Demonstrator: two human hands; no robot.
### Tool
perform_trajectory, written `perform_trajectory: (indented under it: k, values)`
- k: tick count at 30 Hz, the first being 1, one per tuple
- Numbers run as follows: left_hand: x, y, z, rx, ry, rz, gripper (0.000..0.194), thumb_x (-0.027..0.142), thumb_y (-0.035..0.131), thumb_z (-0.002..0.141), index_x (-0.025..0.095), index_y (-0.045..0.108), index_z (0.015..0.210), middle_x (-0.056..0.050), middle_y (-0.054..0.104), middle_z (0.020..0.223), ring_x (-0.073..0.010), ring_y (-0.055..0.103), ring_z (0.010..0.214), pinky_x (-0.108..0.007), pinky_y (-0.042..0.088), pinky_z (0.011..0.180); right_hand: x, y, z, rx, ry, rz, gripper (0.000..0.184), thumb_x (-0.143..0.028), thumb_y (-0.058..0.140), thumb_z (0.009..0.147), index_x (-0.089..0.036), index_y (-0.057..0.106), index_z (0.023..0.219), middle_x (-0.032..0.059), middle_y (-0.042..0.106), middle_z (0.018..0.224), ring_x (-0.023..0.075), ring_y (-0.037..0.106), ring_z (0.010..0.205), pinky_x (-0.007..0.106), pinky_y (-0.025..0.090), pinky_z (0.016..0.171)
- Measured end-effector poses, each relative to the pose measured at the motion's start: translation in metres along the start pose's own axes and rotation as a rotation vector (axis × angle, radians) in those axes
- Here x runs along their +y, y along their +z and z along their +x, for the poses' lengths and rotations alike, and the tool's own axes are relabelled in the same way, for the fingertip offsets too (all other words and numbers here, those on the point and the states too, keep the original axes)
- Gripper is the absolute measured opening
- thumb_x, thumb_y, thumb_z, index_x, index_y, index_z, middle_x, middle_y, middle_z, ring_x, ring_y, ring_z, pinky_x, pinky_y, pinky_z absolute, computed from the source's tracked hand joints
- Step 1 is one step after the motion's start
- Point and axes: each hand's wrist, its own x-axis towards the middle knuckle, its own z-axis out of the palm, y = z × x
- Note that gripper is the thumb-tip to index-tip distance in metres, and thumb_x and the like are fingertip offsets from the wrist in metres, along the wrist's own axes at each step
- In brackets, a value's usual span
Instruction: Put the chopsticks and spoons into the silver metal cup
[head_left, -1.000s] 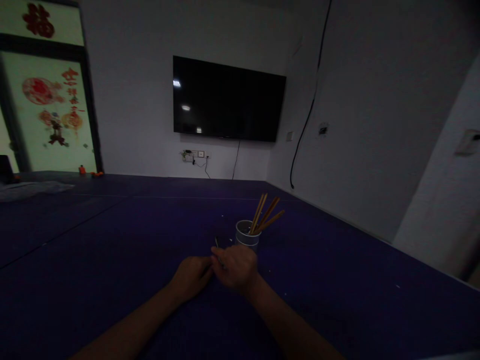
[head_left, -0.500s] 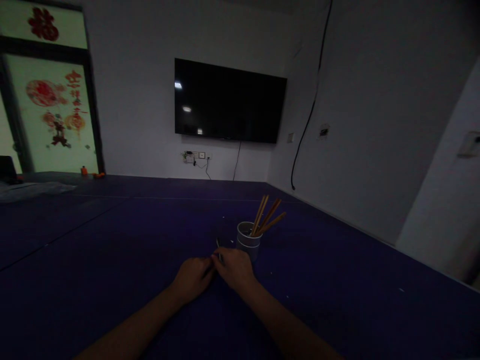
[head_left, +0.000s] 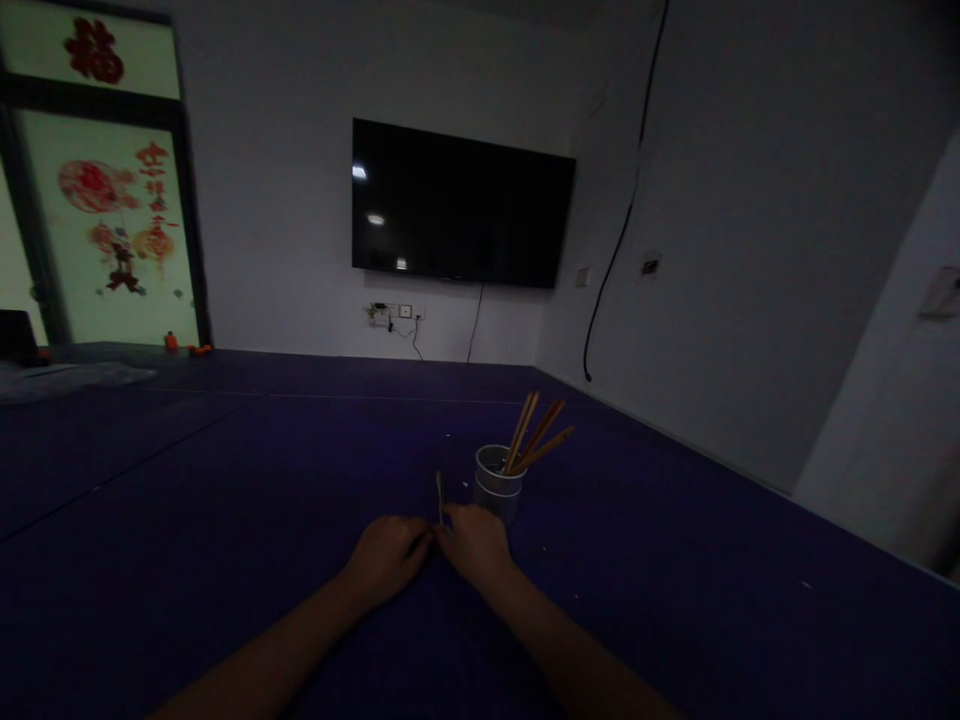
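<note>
Both my hands rest close together on a dark blue table in dim light. My left hand is curled, its fingertips meeting those of my right hand. A thin stick-like thing stands up between the two hands, and the right hand's fingers are pinched round its lower end. What the left hand holds, if anything, is hidden. Just behind my right hand stands a small grey cup with several wooden sticks leaning out to the right.
A black wall screen hangs on the far wall above a socket strip. A cable runs down the right wall. A window with red paper decorations is at the left. Pale sheeting lies at the far left.
My right hand has sunk lower and drawn slightly toward me, uncovering more of the cup. The thin stick now shows more upright between the hands. The camera shifted a little.
</note>
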Motion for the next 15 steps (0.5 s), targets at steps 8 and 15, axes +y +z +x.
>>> perform_trajectory:
  k: [8,15]
  values:
    - [0.0020,-0.0001,-0.0006,-0.001,-0.023,0.023,0.029,0.028,0.033,0.087,0.019,0.061,0.082,-0.006,0.067,0.082,-0.0180,0.062,0.074,-0.026,0.041,0.064,0.0012,0.0017,-0.0010,-0.024,0.016,0.015,0.027,-0.034,0.048,0.082,-0.020,0.067,0.093,0.0100,0.069,0.089,0.0226,0.063,0.087,0.029,0.044,0.072]
    - [0.0011,0.0005,-0.0003,0.001,-0.015,0.019,0.029,0.029,0.034,0.087,0.019,0.061,0.084,-0.006,0.067,0.080,-0.0171,0.061,0.074,-0.024,0.041,0.064,0.0011,0.0024,-0.0004,-0.048,0.027,-0.002,0.026,-0.034,0.046,0.082,-0.020,0.068,0.089,0.0095,0.069,0.090,0.0222,0.064,0.086,0.028,0.044,0.071]
